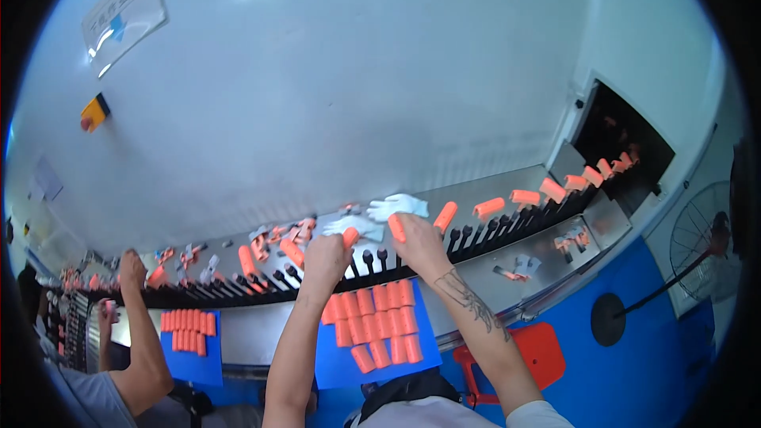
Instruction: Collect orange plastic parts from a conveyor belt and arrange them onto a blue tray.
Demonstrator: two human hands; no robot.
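Left hand (pixel 326 258) and right hand (pixel 420 246), each apparently around an orange piece (pixel 396 227)

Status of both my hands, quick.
Left hand: closed, holding an orange piece.
Right hand: closed, holding another orange piece.

Two orange pieces (pixel 397 227), slightly apart

Bare left hand (pixel 326 257) and right hand (pixel 415 239); right forearm (pixel 493 355) with dark-line tattoo (pixel 469 296); short pale sleeve (pixel 539 414) at the upper arm; pale top (pixel 432 412); black garment (pixel 408 390) at the waist.
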